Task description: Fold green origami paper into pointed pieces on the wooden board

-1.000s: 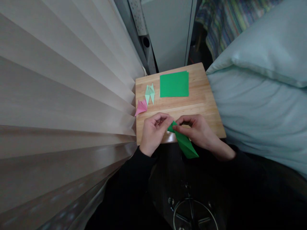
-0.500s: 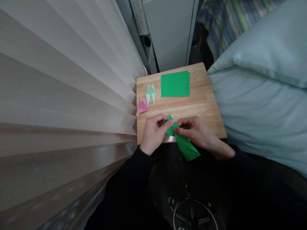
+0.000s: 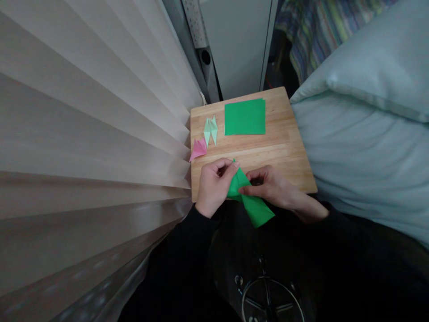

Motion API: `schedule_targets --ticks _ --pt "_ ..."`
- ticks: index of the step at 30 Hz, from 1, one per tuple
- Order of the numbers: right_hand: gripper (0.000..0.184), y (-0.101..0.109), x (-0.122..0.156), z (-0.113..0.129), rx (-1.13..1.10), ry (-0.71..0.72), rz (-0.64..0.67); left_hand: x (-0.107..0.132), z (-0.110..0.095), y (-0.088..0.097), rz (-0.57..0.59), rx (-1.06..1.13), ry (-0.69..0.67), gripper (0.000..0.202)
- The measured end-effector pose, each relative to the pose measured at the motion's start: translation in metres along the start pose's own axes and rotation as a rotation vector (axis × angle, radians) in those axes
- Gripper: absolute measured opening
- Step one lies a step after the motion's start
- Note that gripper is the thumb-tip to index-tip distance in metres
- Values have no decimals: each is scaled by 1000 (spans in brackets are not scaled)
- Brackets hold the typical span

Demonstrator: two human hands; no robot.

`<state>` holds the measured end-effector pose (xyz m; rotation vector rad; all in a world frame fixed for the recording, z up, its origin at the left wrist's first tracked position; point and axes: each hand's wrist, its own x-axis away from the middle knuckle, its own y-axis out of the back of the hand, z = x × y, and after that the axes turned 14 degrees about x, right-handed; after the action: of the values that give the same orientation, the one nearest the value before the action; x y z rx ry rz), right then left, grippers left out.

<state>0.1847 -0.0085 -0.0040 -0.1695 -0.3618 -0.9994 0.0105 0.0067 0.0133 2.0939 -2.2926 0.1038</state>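
Both my hands grip one partly folded sheet of green origami paper [image 3: 257,210] over the near edge of the small wooden table [image 3: 278,150]. My left hand [image 3: 216,183] pinches it near its pointed top, thumb in front. My right hand [image 3: 268,185] is closed on its middle, thumb pressed on the crease; those fingers behind the paper are hidden. The lower end hangs past the table edge, wide and angled. Farther back lie a stack of green paper [image 3: 245,117], a pale green folded paper piece [image 3: 210,130] and a pink folded paper piece [image 3: 199,149].
A pleated curtain [image 3: 100,134] runs along the table's left side. Pale bedding [image 3: 365,147] borders it on the right, and a light cabinet [image 3: 237,49] stands behind. Below my hands is a wheeled metal base [image 3: 268,295] on the dark floor.
The green paper has opened wider between my hands and shifted slightly left. My right thumb has slid down and left along it; my left thumb has moved up toward the tip.
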Motion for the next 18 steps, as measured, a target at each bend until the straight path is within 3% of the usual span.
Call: schedule_targets --ticks 3,8,10,12,16,18 --pt "34 1 -1 0 -9 -11 -22 -1 -2 1 -8 -7 -17 38" --pt "48 5 -4 -3 -33 -39 -119 -1 -4 0 143 43 41 35" --pt "50 6 -6 -4 -5 1 -124 -1 -1 1 151 47 66 34" --pt "51 7 -7 -5 20 76 -187 -2 3 3 96 42 59 32" --pt "46 8 -3 -2 115 223 -494 -6 13 13 -119 -77 -40 26" --pt "45 10 1 1 220 276 -529 -7 16 18 -214 -160 -91 22"
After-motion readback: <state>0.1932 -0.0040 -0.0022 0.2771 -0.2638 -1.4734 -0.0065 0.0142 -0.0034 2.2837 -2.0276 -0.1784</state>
